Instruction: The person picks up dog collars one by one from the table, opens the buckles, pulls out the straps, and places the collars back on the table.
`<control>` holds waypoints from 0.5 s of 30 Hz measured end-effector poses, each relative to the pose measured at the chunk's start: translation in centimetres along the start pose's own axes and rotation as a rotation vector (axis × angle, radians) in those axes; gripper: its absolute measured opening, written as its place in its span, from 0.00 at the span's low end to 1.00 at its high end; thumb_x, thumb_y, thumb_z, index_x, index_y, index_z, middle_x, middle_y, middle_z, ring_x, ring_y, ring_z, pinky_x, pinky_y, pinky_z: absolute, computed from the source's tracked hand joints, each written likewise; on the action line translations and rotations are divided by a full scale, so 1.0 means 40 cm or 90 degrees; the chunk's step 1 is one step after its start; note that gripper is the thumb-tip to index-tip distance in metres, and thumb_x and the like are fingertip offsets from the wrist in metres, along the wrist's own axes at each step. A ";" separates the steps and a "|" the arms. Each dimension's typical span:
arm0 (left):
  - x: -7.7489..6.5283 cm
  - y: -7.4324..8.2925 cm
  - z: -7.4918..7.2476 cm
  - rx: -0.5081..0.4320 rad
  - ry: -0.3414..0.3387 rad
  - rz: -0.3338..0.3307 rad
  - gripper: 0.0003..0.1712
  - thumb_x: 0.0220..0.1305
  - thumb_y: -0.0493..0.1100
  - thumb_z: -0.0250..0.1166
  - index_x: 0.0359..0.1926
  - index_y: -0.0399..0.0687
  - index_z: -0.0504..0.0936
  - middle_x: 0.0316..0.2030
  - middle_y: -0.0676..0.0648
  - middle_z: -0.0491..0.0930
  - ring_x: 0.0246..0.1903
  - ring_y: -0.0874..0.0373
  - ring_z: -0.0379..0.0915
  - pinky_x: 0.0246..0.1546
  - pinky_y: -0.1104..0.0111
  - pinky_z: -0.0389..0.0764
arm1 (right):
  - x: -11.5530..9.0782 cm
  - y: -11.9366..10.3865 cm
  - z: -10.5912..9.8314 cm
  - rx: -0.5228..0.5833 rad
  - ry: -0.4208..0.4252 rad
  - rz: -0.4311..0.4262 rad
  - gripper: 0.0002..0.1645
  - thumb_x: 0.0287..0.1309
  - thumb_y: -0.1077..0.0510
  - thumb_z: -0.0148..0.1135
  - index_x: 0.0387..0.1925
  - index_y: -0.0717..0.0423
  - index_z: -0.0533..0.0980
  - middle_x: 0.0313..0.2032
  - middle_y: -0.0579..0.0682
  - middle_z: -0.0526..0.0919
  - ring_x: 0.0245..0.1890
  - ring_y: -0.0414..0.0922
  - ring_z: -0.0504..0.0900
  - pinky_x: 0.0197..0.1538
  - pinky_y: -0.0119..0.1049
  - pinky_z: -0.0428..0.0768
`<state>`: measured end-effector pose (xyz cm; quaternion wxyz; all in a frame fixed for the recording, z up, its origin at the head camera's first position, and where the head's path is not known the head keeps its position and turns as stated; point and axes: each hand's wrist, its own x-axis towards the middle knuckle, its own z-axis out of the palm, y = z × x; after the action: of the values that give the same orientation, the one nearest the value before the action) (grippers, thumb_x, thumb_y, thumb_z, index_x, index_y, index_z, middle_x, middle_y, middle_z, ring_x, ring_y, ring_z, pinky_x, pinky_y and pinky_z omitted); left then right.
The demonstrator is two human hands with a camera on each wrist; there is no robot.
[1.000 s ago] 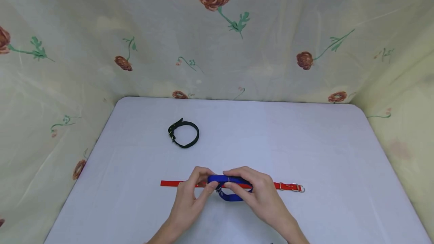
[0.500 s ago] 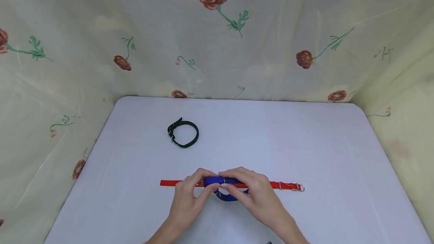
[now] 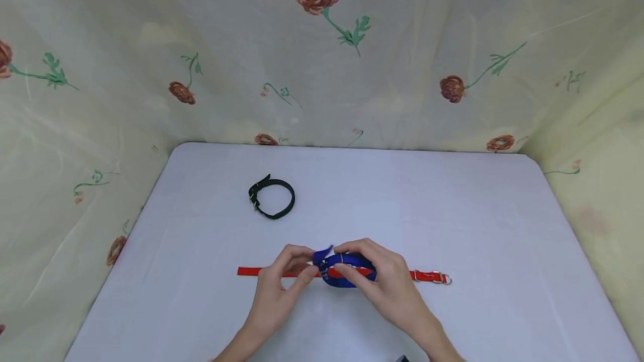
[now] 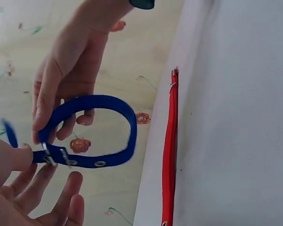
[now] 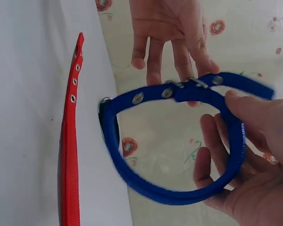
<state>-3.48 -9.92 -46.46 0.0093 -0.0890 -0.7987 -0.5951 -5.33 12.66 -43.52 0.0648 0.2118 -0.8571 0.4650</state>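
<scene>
Both hands hold a blue buckled collar [image 3: 350,260] in a loop above the table. My left hand [image 3: 279,284] pinches it at the buckle end, with the thumb on the strap. The collar's free end [image 5: 252,87] sticks out past the metal buckle [image 5: 198,83], and metal eyelets show along the band. My right hand [image 3: 389,275] grips the band on the other side between thumb and fingers. Beneath the hands, a red collar [image 3: 249,271] lies stretched out flat, its middle partly hidden. Its metal ring end points right.
Farther back on the white table [image 3: 453,211], left of centre, lies a dark collar [image 3: 292,200] buckled into a ring. Flower-patterned cloth [image 3: 402,71] hangs behind and along both sides of the table. A small dark object [image 3: 402,358] shows at the bottom edge.
My hands were fingertip to fingertip on the blue collar and have moved slightly apart. The collar has turned, and its free end now stands up near the left hand. The other collars stay put.
</scene>
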 end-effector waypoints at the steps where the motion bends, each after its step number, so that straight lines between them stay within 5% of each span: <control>1: 0.000 -0.003 0.001 0.003 -0.006 0.004 0.14 0.75 0.47 0.69 0.58 0.59 0.81 0.51 0.54 0.92 0.48 0.61 0.90 0.50 0.66 0.89 | 0.000 0.000 0.002 0.008 0.002 -0.001 0.16 0.64 0.56 0.77 0.52 0.44 0.84 0.46 0.40 0.91 0.45 0.36 0.90 0.49 0.32 0.90; 9: 0.005 -0.007 0.001 -0.031 -0.064 -0.076 0.16 0.76 0.47 0.69 0.60 0.54 0.82 0.51 0.48 0.92 0.46 0.65 0.87 0.51 0.70 0.85 | 0.000 0.000 0.013 0.058 0.029 0.007 0.15 0.64 0.57 0.77 0.49 0.45 0.82 0.45 0.40 0.91 0.43 0.34 0.87 0.49 0.28 0.88; 15: 0.009 0.003 -0.006 -0.080 -0.033 -0.136 0.15 0.74 0.47 0.72 0.57 0.50 0.85 0.52 0.47 0.89 0.51 0.62 0.86 0.57 0.73 0.83 | 0.000 0.005 0.013 0.032 0.009 0.021 0.13 0.65 0.55 0.76 0.49 0.44 0.82 0.43 0.38 0.92 0.43 0.34 0.86 0.48 0.32 0.88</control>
<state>-3.84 -10.08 -46.24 -0.0807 -0.0192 -0.7646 -0.6391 -5.37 12.32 -43.95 0.0580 0.1956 -0.8483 0.4887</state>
